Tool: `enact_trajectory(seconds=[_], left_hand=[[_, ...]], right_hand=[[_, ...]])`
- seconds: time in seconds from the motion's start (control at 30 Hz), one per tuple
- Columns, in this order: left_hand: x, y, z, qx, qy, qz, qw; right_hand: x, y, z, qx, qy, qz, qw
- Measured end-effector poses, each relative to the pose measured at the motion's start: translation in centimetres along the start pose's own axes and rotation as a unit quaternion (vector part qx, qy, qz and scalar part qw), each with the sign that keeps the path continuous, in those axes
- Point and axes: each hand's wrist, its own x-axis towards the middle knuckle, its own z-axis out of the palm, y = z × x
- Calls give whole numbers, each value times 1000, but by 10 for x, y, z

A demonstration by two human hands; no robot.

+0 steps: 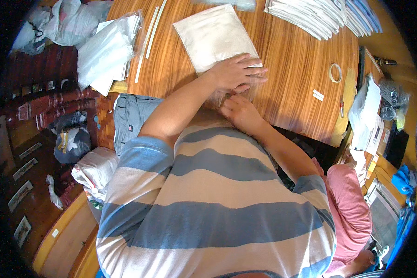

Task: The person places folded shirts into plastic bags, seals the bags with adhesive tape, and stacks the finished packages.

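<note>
A flat, folded off-white cloth [215,37] in a clear plastic bag lies tilted on the wood-grain table, in front of my body. My left hand [234,74] lies across its near end, palm down, with the fingers stretched to the right. Just below, close to the table's near edge, my right hand [241,111] has its fingers curled at the loose end of the clear plastic bag [252,90]. The right fingertips are partly hidden, and the plastic there looks crumpled.
A stack of white packets [306,16] sits at the far right, with blue ones beside it. Clear plastic bags [104,53] lie at the left edge. A tape roll [335,72] and white strips [318,95] rest on the right. A person in a pink sleeve [350,199] is close behind.
</note>
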Motion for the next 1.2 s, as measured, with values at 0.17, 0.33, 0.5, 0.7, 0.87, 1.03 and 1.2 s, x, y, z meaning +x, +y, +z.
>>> enact_trajectory(seconds=[0.17, 0.33, 0.5, 0.7, 0.87, 1.03, 1.2], left_hand=[[1, 0, 2, -4, 10, 0, 1000], [-1, -3, 9, 125, 28, 23, 992], [-5, 4, -19, -5, -12, 25, 1000], [-35, 27, -63, -67, 26, -45, 996], [-118, 58, -72, -65, -50, -106, 991], [-143, 88, -24, -17, 22, -160, 987], [-137, 88, -37, -248, 173, -268, 915]], right_hand=[[-8, 3, -25, -8, 14, -166, 986], [-14, 28, -33, -15, 27, -111, 993], [-44, 76, -68, -105, -41, -37, 993], [-74, 88, -68, -22, 31, 46, 998], [-68, 82, -58, 56, 124, 99, 986], [-66, 93, -51, 143, 145, 101, 974], [-47, 95, -46, 324, 267, 214, 882]])
